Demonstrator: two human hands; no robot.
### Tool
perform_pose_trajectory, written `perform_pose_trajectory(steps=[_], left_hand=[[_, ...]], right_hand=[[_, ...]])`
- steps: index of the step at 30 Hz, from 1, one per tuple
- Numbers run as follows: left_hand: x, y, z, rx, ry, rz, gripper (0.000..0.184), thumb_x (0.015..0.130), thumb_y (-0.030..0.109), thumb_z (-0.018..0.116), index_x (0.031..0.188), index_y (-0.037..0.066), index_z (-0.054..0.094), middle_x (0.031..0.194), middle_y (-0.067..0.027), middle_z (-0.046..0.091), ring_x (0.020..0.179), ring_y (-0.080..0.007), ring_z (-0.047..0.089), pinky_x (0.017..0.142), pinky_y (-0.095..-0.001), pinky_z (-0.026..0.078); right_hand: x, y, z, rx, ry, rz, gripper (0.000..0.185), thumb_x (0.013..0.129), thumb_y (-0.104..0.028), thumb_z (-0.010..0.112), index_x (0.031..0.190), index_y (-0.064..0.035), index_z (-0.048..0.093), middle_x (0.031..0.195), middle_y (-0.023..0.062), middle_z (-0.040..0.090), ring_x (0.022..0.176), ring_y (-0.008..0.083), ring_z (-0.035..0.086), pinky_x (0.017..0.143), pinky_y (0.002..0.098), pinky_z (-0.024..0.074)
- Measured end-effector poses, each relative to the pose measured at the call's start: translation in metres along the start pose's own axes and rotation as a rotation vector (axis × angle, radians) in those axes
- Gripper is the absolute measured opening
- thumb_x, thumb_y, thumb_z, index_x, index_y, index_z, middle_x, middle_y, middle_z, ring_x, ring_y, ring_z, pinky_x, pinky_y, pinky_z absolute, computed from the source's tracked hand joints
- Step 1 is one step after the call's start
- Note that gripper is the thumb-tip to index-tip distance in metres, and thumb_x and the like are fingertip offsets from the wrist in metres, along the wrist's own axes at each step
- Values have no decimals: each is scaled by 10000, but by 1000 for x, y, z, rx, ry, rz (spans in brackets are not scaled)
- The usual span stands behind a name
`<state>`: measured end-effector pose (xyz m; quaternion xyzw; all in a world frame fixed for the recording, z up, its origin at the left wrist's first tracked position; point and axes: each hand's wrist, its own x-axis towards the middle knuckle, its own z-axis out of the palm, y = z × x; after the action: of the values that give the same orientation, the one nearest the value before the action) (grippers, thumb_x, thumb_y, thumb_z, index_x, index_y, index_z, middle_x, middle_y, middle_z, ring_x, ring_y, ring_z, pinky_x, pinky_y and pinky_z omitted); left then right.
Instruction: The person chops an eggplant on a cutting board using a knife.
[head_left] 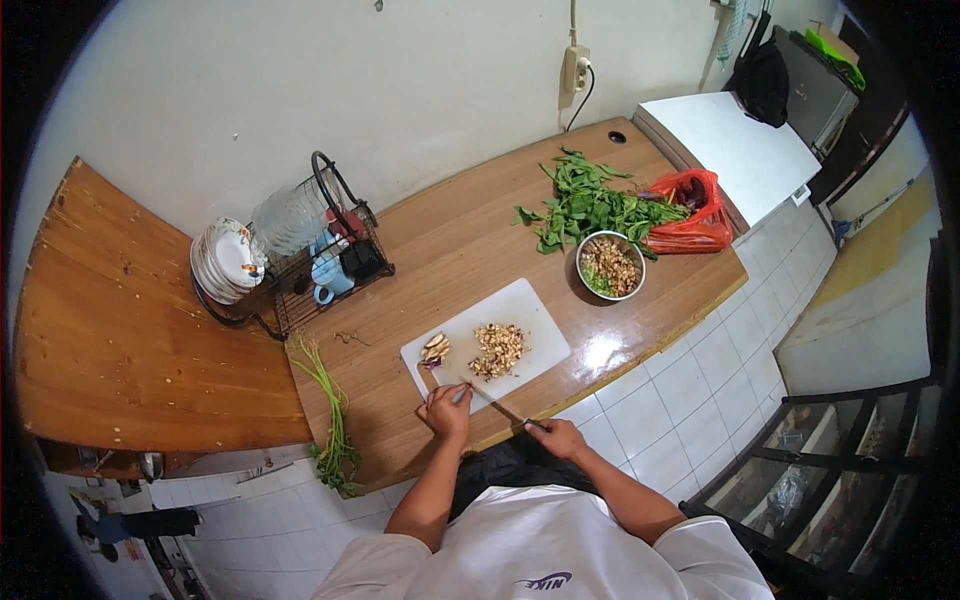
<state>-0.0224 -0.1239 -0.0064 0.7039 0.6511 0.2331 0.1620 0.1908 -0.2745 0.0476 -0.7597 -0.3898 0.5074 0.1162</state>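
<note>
My right hand is closed around the dark handle of a knife, whose blade points left over the near edge of a white cutting board. My left hand is at the board's near edge, fingers bent together by the knife tip; what they pinch, if anything, is too small to make out. On the board lies a pile of small diced pieces, pale with dark skin, resembling eggplant. Left of it are a few longer cut pieces, some with purple skin.
A metal bowl holds diced pieces and chopped greens. Behind it are leafy greens and a red plastic bag with purple eggplant showing. Green stems hang over the table's left end. A dish rack with plates and cups stands back left.
</note>
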Motion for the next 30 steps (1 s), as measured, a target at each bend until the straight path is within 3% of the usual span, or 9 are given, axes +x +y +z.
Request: perform_pose_trajectory(steps=[11, 30], left_hand=[[7, -6, -4, 59, -49, 156, 100, 792, 332, 814, 831, 240, 814, 954, 92, 722, 991, -152, 610, 947, -395, 319], [12, -7, -4, -20, -103, 65, 110, 776, 333, 830, 808, 229, 815, 921, 86, 726, 978, -161, 620, 936, -399, 339]], right_hand=[[2, 0, 11, 2, 19, -16, 659, 934, -691, 539, 1211, -127, 738, 1047, 242, 732, 1067, 409, 686, 949, 448, 526], [3, -12, -3, -124, -48, 7, 703, 950, -707, 488, 1202, -95, 724, 1015, 252, 727, 1040, 426, 684, 924, 478, 532]])
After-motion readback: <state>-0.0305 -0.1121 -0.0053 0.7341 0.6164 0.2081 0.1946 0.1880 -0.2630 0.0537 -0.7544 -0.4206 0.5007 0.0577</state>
